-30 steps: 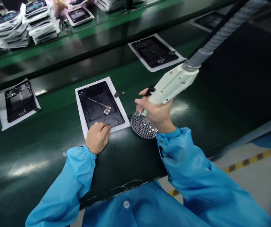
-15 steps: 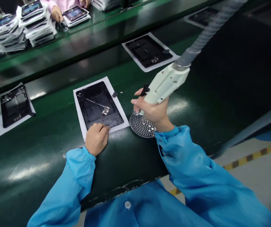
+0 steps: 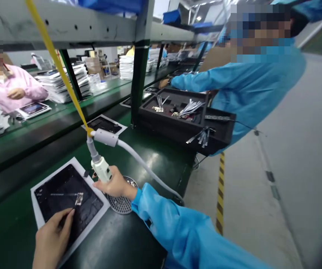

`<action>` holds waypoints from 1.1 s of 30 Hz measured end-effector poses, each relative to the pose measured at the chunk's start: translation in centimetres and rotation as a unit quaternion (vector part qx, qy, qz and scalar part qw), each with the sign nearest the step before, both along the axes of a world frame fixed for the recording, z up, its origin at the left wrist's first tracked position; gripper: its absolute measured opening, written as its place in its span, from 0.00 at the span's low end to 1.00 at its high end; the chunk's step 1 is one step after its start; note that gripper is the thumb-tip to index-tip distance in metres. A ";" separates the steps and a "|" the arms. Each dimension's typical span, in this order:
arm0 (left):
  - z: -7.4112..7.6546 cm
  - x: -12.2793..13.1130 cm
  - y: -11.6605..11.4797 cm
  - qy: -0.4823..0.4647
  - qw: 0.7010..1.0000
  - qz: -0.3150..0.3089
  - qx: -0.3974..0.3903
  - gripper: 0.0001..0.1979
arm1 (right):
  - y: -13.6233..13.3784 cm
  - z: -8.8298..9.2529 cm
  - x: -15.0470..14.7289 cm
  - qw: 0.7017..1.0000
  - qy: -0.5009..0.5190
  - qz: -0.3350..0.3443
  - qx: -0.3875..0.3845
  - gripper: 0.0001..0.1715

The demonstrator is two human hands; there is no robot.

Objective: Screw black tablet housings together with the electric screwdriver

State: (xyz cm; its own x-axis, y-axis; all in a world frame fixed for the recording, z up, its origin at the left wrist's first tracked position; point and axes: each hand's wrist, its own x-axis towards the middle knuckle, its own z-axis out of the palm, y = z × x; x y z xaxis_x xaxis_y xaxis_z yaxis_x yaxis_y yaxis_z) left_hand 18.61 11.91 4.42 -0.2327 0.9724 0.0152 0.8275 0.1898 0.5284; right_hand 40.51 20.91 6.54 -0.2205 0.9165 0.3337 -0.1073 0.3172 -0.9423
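My right hand (image 3: 116, 185) is closed round the white handle of a hose-fed tool (image 3: 101, 170), held over the belt just right of a black tablet shell (image 3: 65, 201). The shell lies on a white sheet (image 3: 37, 215) with a small circuit board (image 3: 79, 198) inside it. Under my right hand sits a round perforated metal disc (image 3: 123, 203). My left hand (image 3: 51, 239) rests on the near part of the shell, fingers stretched forward and nothing visibly in them.
A yellow cord (image 3: 57, 63) and a grey hose (image 3: 146, 168) lead to the tool. Another shell on paper (image 3: 104, 125) lies further along the green belt (image 3: 163, 157). A co-worker in blue (image 3: 247, 82) stands at a black tray of metal parts (image 3: 186, 116). A person in pink (image 3: 12, 89) sits opposite among stacks.
The view has swung up and right, bringing the co-worker, shelf frame and floor into sight. My left fingers have uncurled and reach further onto the shell. My right hand keeps its hold on the tool.
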 end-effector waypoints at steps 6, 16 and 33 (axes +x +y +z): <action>1.4 0.6 3.2 0.029 0.988 0.110 -0.105 0.33 | -0.3 0.2 -0.1 1.000 -0.018 0.008 0.001 0.15; 1.4 0.9 3.8 0.027 0.987 0.072 -0.139 0.32 | -0.6 0.9 0.1 1.000 -0.018 0.023 0.010 0.15; 1.4 2.2 4.8 0.036 0.989 0.071 -0.125 0.33 | -0.7 0.8 -0.2 0.999 -0.023 0.005 0.028 0.15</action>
State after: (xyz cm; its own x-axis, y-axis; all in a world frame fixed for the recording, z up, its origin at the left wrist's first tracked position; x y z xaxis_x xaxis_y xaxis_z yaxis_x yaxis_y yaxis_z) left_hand 20.84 16.69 5.84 -0.3747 0.9054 -0.1996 0.8166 0.4242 0.3915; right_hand 40.30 20.20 7.31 -0.2469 0.8943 0.3733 -0.0674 0.3684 -0.9272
